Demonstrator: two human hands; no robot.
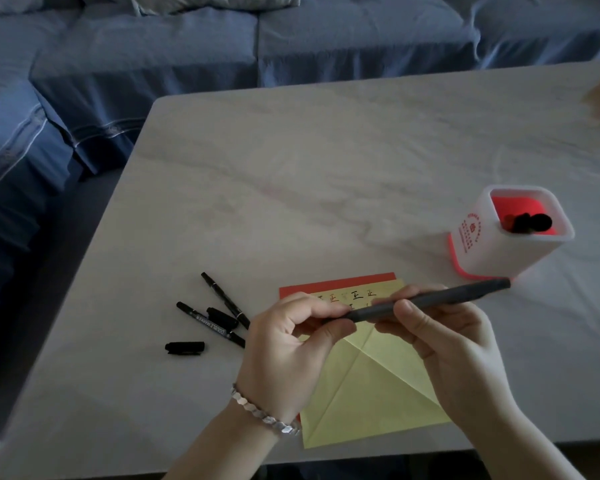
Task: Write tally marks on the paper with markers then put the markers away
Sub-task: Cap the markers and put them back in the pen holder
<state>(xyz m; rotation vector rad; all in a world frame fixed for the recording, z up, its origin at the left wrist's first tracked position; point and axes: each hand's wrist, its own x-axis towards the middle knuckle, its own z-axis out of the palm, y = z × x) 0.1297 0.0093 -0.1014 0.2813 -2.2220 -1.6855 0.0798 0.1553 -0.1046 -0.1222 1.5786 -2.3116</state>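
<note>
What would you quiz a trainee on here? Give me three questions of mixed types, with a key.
1. True or false: both the left hand and the right hand grip the held marker.
2. The pen holder stands: A) left of the yellow paper; B) right of it; C) on the sofa.
3. How many loose markers lie on the table left of the paper?
Key: 1 true; 2 B; 3 two.

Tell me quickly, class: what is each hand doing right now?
Left hand: pinches one end of the dark marker.
Right hand: grips the same marker near its middle.
</note>
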